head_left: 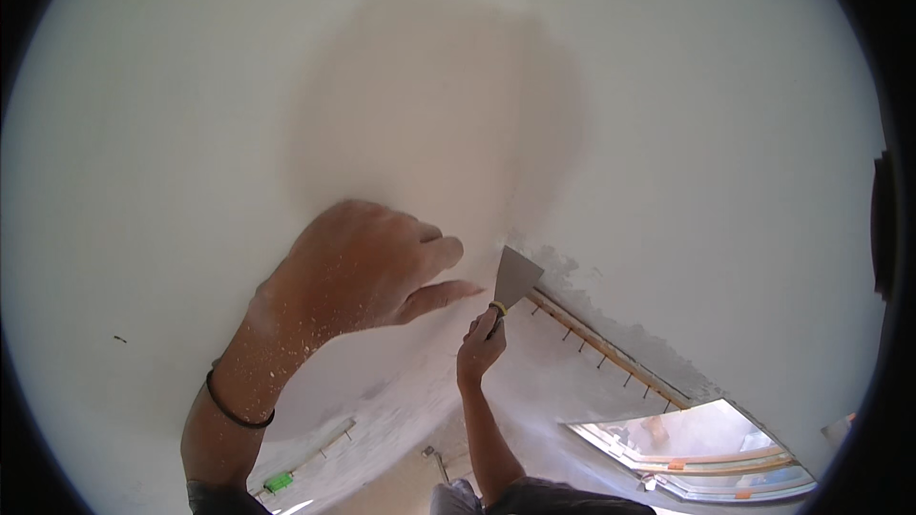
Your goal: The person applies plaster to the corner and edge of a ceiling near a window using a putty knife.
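Note:
My right hand (480, 355) is closed round the handle of a putty knife (517, 276), whose wide grey blade points up. The blade's upper edge is at the inside corner, where rough grey patches mark the right wall (725, 191). Closer to me and to the left, my left hand (377, 262) is raised in front of the left wall (143, 162). Its thumb stretches toward the corner, apart from the bent fingers, and I see nothing between them. White specks dot this hand and forearm, and a dark band circles the wrist.
An orange-brown strip (611, 348) with several thin spikes runs down to the right from the blade. Below it is a bright window (697, 448). A green object (279, 482) shows at lower left. Shadow darkens the upper wall around the corner.

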A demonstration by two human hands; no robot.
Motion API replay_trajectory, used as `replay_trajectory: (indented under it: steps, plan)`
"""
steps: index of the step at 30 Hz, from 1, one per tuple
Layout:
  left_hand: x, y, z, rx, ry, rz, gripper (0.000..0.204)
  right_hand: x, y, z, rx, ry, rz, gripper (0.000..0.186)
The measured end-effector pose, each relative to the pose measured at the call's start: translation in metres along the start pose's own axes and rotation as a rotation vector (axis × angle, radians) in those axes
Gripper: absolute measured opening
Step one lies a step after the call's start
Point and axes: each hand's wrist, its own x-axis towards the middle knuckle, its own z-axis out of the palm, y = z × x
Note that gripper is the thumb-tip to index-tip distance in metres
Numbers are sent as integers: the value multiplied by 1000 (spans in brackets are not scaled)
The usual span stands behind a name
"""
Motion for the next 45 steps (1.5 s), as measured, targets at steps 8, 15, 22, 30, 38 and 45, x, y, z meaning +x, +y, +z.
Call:
replay_trajectory:
  steps: [8,15,22,30,38,45]
  plan:
    - [-5,-1,2,-30,15,26,46,3,-32,12,68,-57,-12,40]
    - [-8,0,-6,2,-5,-18,36,10,-20,-2,-52,-12,-130,37]
    - [-7,-1,-1,-18,25,21,35,13,-27,-18,-123,38,-75,38]
    - [-6,-1,-4,-32,-5,-16,36,19,-27,-15,-100,-39,-127,37]
    - [-6,-1,-2,-61,47,16,40,15,-20,-15,-94,-52,-57,35]
    - [-1,-1,0,-62,55,50,46,13,-25,-8,-49,-36,-74,36]
